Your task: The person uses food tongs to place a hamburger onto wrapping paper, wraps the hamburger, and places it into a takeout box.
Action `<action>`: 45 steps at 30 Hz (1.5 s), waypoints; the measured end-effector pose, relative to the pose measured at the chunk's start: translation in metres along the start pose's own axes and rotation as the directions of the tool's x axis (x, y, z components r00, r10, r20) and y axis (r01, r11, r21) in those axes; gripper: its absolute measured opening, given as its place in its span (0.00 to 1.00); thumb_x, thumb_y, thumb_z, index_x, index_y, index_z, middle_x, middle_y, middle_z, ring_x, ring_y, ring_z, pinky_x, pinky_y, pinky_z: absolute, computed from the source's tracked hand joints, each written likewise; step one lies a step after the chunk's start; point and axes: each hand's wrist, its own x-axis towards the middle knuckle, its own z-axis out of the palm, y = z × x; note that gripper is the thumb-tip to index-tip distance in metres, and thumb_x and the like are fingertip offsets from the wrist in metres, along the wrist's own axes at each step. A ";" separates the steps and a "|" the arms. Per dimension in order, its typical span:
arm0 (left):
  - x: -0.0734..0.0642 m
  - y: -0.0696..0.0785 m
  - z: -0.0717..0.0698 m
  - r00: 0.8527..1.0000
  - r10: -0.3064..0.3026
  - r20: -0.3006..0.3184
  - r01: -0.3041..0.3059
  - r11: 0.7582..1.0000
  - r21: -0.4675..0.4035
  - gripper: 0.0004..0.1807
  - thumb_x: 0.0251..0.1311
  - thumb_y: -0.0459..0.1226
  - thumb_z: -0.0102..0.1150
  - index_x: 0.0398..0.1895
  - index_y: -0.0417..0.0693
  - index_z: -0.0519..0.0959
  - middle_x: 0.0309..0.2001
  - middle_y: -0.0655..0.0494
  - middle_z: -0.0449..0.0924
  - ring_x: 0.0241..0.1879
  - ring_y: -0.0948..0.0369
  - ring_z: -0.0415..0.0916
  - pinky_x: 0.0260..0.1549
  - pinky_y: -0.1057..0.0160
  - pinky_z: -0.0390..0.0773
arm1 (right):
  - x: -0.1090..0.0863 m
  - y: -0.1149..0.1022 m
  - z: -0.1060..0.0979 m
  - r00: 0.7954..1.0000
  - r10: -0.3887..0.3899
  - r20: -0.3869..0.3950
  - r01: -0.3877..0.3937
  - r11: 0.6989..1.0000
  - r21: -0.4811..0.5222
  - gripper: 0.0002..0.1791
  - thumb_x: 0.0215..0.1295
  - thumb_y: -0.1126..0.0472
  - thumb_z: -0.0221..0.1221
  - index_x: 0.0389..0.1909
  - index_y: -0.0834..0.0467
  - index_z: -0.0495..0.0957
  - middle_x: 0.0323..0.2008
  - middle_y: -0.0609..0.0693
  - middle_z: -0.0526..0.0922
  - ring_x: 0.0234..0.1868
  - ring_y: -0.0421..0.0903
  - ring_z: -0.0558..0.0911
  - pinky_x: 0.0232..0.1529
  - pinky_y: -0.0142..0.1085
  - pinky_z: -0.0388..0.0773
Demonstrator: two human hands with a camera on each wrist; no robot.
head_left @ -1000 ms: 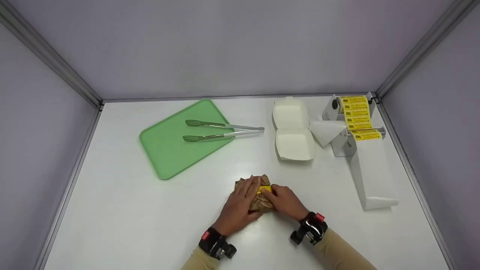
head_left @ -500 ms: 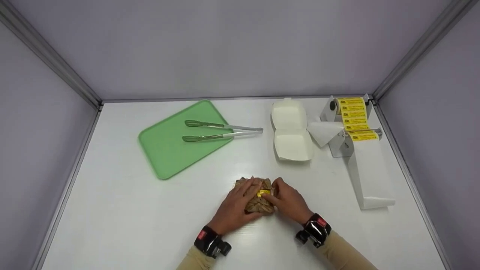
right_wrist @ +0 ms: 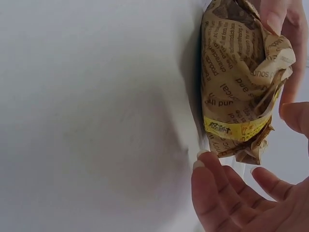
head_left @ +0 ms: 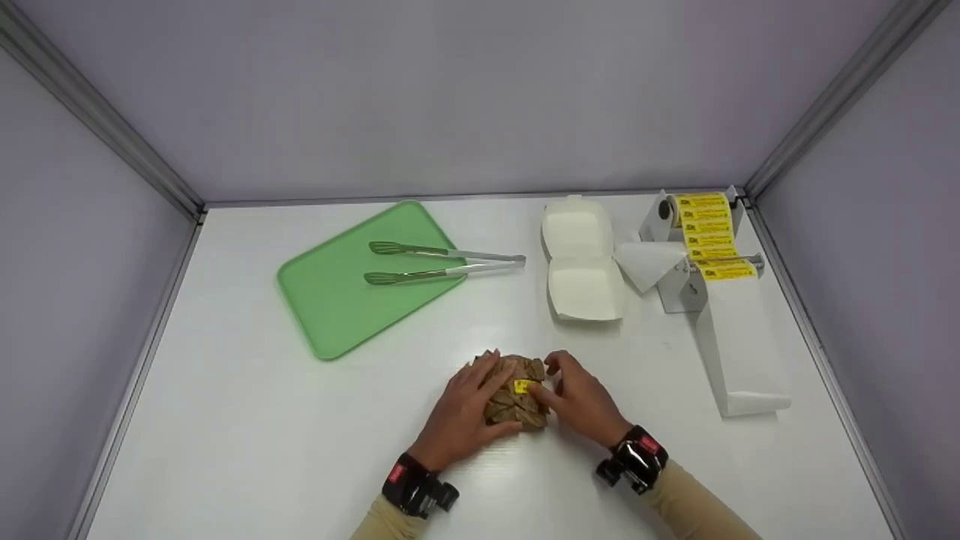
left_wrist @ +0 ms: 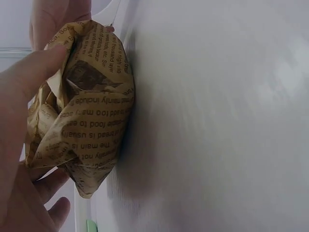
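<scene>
A parcel wrapped in crumpled brown printed paper (head_left: 516, 411) sits on the table. A yellow label (right_wrist: 236, 126) is stuck over its top and right side. My left hand (head_left: 455, 420) holds the parcel from the left, fingers over its far left part and thumb along its near side. In the left wrist view, that thumb (left_wrist: 41, 70) lies against the paper folds. On the right, my right hand (head_left: 585, 401) has its thumb by the label. Its other fingers (right_wrist: 212, 186) are loosely bent and apart from the paper in the right wrist view.
Metal tongs (head_left: 420, 275) lie partly across a green tray (head_left: 337, 315) at the back left. An opened white clamshell box (head_left: 585, 289) stands behind the parcel. At the right is a label dispenser (head_left: 681, 289) with a roll of yellow labels (head_left: 706, 225) and a trailing white backing strip (head_left: 742, 349).
My right hand has shifted slightly right, its fingers easing off the parcel's side. My left hand has slid a little left, uncovering more of the paper. The label shows more fully.
</scene>
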 end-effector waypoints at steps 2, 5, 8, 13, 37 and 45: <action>0.000 0.001 -0.001 1.000 0.000 -0.002 0.000 1.000 -0.003 0.49 0.58 0.63 0.63 0.79 0.57 0.60 0.79 0.46 0.57 0.78 0.49 0.56 0.76 0.44 0.58 | 0.001 0.001 -0.001 1.000 -0.007 -0.011 0.006 1.000 -0.007 0.23 0.67 0.46 0.65 0.54 0.54 0.71 0.47 0.50 0.79 0.33 0.37 0.76 0.29 0.30 0.73; 0.000 0.002 -0.001 1.000 -0.002 -0.006 0.002 1.000 -0.002 0.48 0.59 0.64 0.61 0.79 0.57 0.60 0.79 0.47 0.58 0.78 0.49 0.57 0.75 0.44 0.59 | 0.004 0.003 -0.005 0.999 -0.012 -0.038 0.010 0.999 -0.033 0.23 0.68 0.49 0.65 0.55 0.56 0.72 0.49 0.51 0.79 0.35 0.39 0.77 0.31 0.30 0.74; 0.000 0.004 -0.002 1.000 -0.011 -0.007 0.011 1.000 -0.003 0.46 0.60 0.64 0.60 0.79 0.58 0.60 0.79 0.48 0.58 0.78 0.50 0.57 0.75 0.44 0.60 | 0.010 0.005 -0.012 0.996 -0.023 -0.089 0.016 0.997 -0.081 0.23 0.68 0.51 0.65 0.57 0.59 0.73 0.51 0.53 0.79 0.36 0.42 0.79 0.32 0.32 0.74; 0.000 0.005 -0.001 1.000 -0.024 0.005 0.024 1.000 -0.006 0.43 0.62 0.63 0.59 0.78 0.63 0.62 0.79 0.50 0.58 0.78 0.48 0.57 0.73 0.43 0.63 | 0.023 0.013 -0.025 0.982 -0.039 -0.186 0.010 0.988 -0.152 0.24 0.68 0.55 0.65 0.60 0.61 0.74 0.44 0.54 0.80 0.33 0.43 0.78 0.30 0.34 0.73; -0.002 0.002 0.006 0.999 -0.047 0.017 0.047 0.999 -0.021 0.32 0.70 0.60 0.52 0.75 0.68 0.67 0.77 0.54 0.62 0.78 0.49 0.57 0.71 0.43 0.66 | 0.034 0.037 -0.034 0.984 0.048 -0.172 -0.080 0.980 -0.180 0.31 0.69 0.54 0.63 0.68 0.65 0.70 0.30 0.49 0.77 0.24 0.42 0.71 0.25 0.35 0.66; -0.001 0.001 0.005 0.999 -0.042 0.016 0.043 0.999 -0.030 0.31 0.70 0.60 0.51 0.75 0.67 0.68 0.77 0.53 0.62 0.77 0.49 0.58 0.70 0.43 0.67 | 0.019 0.032 -0.032 0.989 0.009 -0.149 -0.039 0.980 -0.196 0.27 0.69 0.55 0.63 0.65 0.62 0.74 0.28 0.46 0.78 0.23 0.38 0.71 0.24 0.32 0.67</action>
